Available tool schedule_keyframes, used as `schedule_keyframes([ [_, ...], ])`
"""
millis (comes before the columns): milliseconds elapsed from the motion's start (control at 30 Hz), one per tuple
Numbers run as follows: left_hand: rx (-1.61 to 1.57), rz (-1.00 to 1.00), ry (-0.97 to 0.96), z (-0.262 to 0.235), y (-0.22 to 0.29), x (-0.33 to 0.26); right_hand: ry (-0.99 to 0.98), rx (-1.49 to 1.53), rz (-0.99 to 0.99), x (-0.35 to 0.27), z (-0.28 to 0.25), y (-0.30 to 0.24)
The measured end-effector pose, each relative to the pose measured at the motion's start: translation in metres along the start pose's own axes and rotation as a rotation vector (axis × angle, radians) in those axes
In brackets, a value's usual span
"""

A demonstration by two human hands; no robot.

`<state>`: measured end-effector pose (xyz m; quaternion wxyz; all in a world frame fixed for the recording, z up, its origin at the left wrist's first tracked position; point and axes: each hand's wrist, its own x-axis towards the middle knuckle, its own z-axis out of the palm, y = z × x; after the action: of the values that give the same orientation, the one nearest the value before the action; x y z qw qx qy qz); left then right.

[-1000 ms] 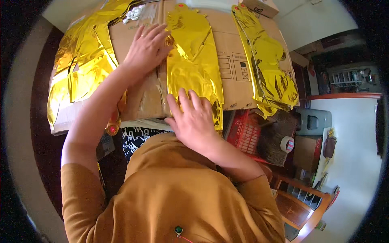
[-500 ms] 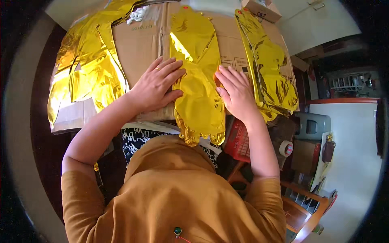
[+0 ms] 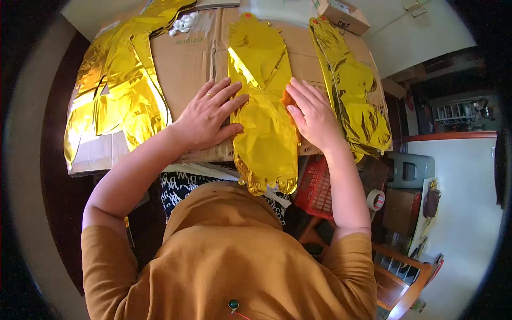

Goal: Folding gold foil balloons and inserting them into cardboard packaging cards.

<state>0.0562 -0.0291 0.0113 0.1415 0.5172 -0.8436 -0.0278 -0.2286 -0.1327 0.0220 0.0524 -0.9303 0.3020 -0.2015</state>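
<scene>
A flat, uninflated gold foil balloon (image 3: 261, 114) lies lengthwise in front of me, its near end hanging past the edge of the cardboard (image 3: 184, 69). My left hand (image 3: 209, 113) rests flat with fingers spread, the fingertips on the balloon's left edge. Along the right edge, my right hand (image 3: 313, 113) is curved over a small orange piece (image 3: 288, 99), pressing it against the foil. Most of that piece is hidden under the palm, so its kind is unclear.
More gold foil balloons lie in a pile (image 3: 114, 90) at the left, and another stack (image 3: 352, 88) lies at the right. Small white items (image 3: 183, 24) and an open cardboard box (image 3: 341, 16) are at the back. A red plastic basket (image 3: 314, 186) stands below the right edge, near a tape roll (image 3: 375, 199).
The view has shifted slightly. My right hand has tilted a little, and more of the orange piece shows beside its fingers. The left hand stays at the balloon's left edge.
</scene>
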Motion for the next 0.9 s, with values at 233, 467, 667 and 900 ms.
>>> schedule_keyframes([
  [233, 0.064, 0.004, -0.007, 0.004, 0.003, 0.002, -0.055, -0.094, 0.001, 0.0, 0.003, 0.001],
  [467, 0.068, 0.003, 0.017, 0.005, 0.003, 0.001, -0.016, 0.373, 0.327, 0.039, -0.006, 0.022],
  [667, 0.024, -0.009, 0.043, 0.001, 0.005, 0.001, -0.146, 0.642, 0.813, 0.144, 0.005, 0.088],
  [900, -0.004, -0.042, 0.033, -0.005, 0.011, -0.006, -0.386, 0.698, 0.955, 0.202, 0.013, 0.07],
])
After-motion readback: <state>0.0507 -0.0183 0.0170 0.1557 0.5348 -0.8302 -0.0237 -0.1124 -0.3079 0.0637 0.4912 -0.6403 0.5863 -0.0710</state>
